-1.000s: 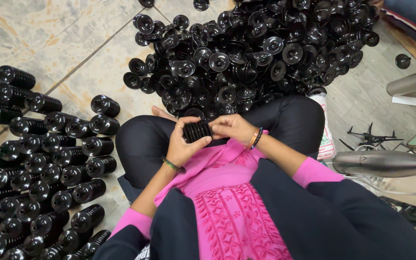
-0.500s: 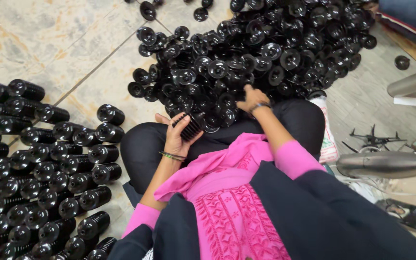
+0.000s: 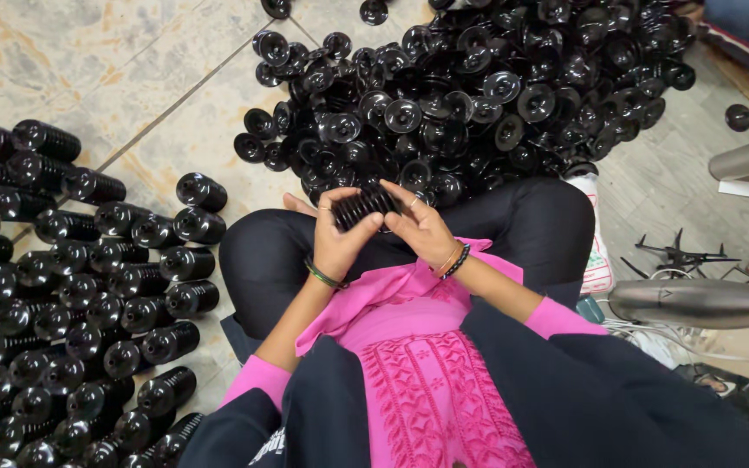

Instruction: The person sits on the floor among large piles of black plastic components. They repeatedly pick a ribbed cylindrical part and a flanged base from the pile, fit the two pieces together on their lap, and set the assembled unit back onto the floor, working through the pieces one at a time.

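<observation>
Both hands on one black ribbed stack (image 3: 364, 206), held over the lap just in front of the knees. Left hand (image 3: 338, 241) has its grip clamped on the stack's left end, thumb on top; right hand (image 3: 418, 227) has its grip closed on the right end, fingers wrapped over the ribs. Stack lies roughly level between them.

Loose pile of black discs (image 3: 478, 95) on the tiled floor (image 3: 88, 52) straight ahead, its near edge touching the knees. Finished ribbed stacks (image 3: 71, 286) lie in rows on the person's left, on their sides, packed close.

Right side: a white bag with red print (image 3: 598, 260) tucked against the right knee (print too small to tell), a flat white paper slip (image 3: 745, 189) further out, a grey metal tube (image 3: 695, 303) lying across, a small black drone-like frame (image 3: 678, 254) near it.

Green bangle on the left wrist, dark and orange bangles on the right.
</observation>
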Action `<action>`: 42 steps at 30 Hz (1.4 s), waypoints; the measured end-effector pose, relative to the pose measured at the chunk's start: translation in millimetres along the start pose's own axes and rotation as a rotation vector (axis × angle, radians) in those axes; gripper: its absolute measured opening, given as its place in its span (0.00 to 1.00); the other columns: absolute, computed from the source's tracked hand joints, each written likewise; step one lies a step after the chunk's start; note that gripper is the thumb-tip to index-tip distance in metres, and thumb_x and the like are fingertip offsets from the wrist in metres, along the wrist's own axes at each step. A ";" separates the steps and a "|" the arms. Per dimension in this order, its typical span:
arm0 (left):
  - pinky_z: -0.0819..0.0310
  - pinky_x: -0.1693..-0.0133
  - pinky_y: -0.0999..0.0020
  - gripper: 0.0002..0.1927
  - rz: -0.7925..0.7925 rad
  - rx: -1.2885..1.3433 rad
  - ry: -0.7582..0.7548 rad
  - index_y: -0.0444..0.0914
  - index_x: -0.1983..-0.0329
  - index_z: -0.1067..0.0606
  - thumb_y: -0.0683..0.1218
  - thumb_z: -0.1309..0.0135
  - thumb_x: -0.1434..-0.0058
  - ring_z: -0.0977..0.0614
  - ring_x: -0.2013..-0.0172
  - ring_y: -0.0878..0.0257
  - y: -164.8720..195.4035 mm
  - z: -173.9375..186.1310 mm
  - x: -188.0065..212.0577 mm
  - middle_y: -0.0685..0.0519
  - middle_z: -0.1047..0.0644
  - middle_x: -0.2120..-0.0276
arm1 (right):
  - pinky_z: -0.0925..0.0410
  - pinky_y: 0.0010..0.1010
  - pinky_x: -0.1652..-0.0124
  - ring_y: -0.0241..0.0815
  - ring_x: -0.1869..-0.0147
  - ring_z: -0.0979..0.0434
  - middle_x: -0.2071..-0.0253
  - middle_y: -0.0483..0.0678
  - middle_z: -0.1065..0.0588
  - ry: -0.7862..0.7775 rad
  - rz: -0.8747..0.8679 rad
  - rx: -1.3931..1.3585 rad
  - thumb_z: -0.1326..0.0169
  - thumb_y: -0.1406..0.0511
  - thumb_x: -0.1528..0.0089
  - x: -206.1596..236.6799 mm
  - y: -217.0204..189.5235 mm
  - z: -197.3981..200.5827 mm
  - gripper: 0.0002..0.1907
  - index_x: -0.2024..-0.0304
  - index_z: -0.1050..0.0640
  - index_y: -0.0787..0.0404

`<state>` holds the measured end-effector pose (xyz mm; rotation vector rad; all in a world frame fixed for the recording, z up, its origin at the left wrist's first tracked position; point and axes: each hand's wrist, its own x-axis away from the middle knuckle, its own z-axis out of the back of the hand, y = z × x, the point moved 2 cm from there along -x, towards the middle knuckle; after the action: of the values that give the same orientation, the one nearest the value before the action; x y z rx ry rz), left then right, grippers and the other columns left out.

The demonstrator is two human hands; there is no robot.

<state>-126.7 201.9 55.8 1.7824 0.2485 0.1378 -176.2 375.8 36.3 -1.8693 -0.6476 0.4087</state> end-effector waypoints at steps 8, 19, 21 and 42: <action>0.33 0.34 0.56 0.38 -0.435 -0.780 -0.184 0.33 0.27 0.40 0.45 0.32 0.34 0.26 0.35 0.46 20.5 29.5 10.5 0.40 0.31 0.35 | 0.37 0.39 0.33 0.47 0.29 0.31 0.32 0.54 0.32 -0.054 0.272 0.715 0.41 0.67 0.33 -20.2 -38.5 -26.4 0.34 0.26 0.37 0.61; 0.23 0.42 0.62 0.47 -0.072 -0.457 0.354 0.33 0.31 0.34 0.49 0.25 0.51 0.19 0.46 0.58 28.0 138.3 71.7 0.46 0.22 0.44 | 0.43 0.47 0.28 0.64 0.21 0.42 0.25 0.66 0.43 -0.511 0.597 0.904 0.35 0.64 0.38 -46.4 -72.6 -117.9 0.42 0.27 0.41 0.64; 0.21 0.47 0.62 0.44 0.023 -0.514 0.824 0.31 0.39 0.33 0.51 0.23 0.53 0.18 0.52 0.58 9.7 184.6 93.5 0.45 0.21 0.50 | 0.40 0.45 0.30 0.61 0.24 0.37 0.27 0.64 0.40 -0.418 0.531 0.900 0.35 0.63 0.38 -48.9 -69.4 -113.8 0.42 0.27 0.41 0.66; 0.43 0.39 0.37 0.58 0.793 -1.117 1.484 0.39 0.31 0.39 0.69 0.29 0.59 0.38 0.34 0.42 -66.2 305.9 127.3 0.46 0.36 0.34 | 0.27 0.39 0.47 0.51 0.41 0.21 0.40 0.59 0.26 -0.042 0.170 1.106 0.38 0.64 0.37 -64.4 -20.3 5.2 0.33 0.32 0.33 0.66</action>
<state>59.9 -43.4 -82.6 0.2793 0.3638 1.7830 -235.1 346.3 51.9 -0.8518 -0.1850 0.7305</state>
